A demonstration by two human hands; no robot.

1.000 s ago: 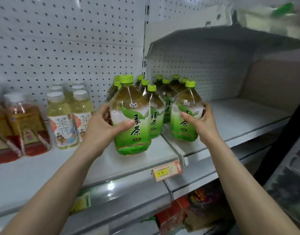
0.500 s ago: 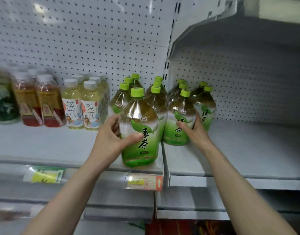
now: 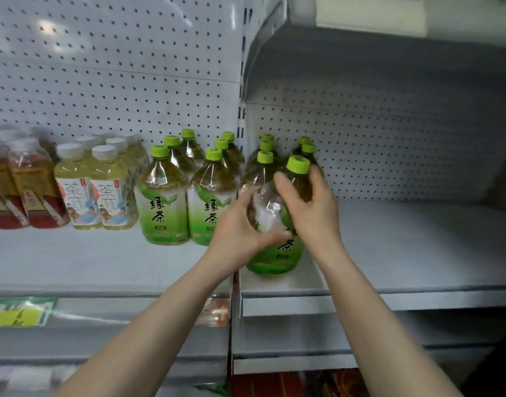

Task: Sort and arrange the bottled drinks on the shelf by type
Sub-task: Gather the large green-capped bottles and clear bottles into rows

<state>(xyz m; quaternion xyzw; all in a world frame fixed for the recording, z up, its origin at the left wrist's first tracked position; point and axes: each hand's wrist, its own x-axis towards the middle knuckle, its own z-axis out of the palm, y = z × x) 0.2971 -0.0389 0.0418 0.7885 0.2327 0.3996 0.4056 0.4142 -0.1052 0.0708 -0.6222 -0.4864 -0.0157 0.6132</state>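
Observation:
A green-capped green tea bottle stands tilted at the front left of the right shelf section. My left hand wraps its lower left side and my right hand grips its shoulder under the cap. Several more green tea bottles stand in rows behind and to the left, on the left shelf section. Pale yellow tea bottles with white caps stand further left, and reddish tea bottles are at the far left.
White pegboard backs both shelf sections. An upper shelf overhangs the right section. Yellow and red price tags sit on the front rail. A lower shelf with colourful packages lies beneath.
My left hand let go of the front bottle on the left section and joined my right hand on one bottle, now held at the front of the right section. The view shifted right.

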